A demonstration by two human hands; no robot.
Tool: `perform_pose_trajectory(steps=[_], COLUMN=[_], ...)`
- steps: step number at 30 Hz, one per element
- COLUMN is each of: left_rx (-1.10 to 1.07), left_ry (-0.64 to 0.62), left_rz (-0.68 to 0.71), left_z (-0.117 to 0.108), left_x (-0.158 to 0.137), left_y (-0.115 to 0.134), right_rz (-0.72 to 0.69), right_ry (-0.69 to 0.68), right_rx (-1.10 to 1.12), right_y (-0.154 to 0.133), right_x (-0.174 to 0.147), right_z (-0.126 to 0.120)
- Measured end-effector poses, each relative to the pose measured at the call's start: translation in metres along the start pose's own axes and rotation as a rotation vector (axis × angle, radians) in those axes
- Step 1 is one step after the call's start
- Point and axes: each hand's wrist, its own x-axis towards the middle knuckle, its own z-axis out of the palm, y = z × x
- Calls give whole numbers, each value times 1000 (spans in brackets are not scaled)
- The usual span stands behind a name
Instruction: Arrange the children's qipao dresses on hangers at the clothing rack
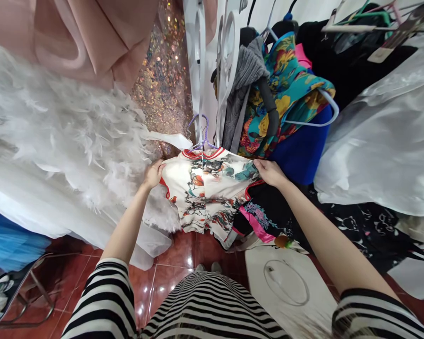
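Observation:
A white dress (215, 188) with red trim and a floral print in orange, green and black hangs in front of me on a purple hanger (205, 134). At its left shoulder edge, my left hand (154, 174) is closed with the fabric pinched in it. My right hand (269, 172) grips the opposite shoulder edge, so the cloth is spread between the two hands. The fingertips are partly hidden by the fabric. Beneath the hem on the right is a black garment (259, 212) with pink trim.
White feathered gowns (74, 141) crowd the left side, with a sequined gold dress (166, 61) behind. On the right hang a teal floral garment (286, 89) and a white satin garment (371, 136). A white board with a coiled cable (286, 282) lies low on the right. Metal chair legs (38, 287) stand at lower left.

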Motion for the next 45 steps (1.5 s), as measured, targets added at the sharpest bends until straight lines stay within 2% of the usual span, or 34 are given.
perform_pose_trajectory(steps=[6, 8, 11, 14, 16, 19, 26, 31, 36, 45], left_rx=[-70, -97, -159, -258, -340, -436, -570, -540, -397, -174], left_ry=[39, 58, 68, 62, 58, 54, 70, 61, 73, 49], left_rz=[12, 6, -19, -56, -63, -75, -159, -116, -60, -77], left_z=[6, 8, 12, 13, 14, 15, 22, 21, 17, 16], left_x=[-1, -2, -1, 0, 1, 3, 7, 6, 4, 4], left_y=[-1, -2, -3, -2, 0, 2, -1, -2, 0, -6], right_rz=[194, 209, 178, 193, 199, 136, 13, -3, -19, 20], right_ry=[52, 93, 175, 156, 100, 57, 173, 129, 132, 136], right_rx=[92, 133, 192, 181, 107, -35, -187, -204, -195, -190], right_y=[-9, -11, -12, -16, -22, -31, -42, -39, -33, -33], right_x=[1, 1, 2, 2, -1, -5, -8, -8, -6, -2], right_z=[-2, -1, 2, 1, -2, -3, 16, 17, 21, 22])
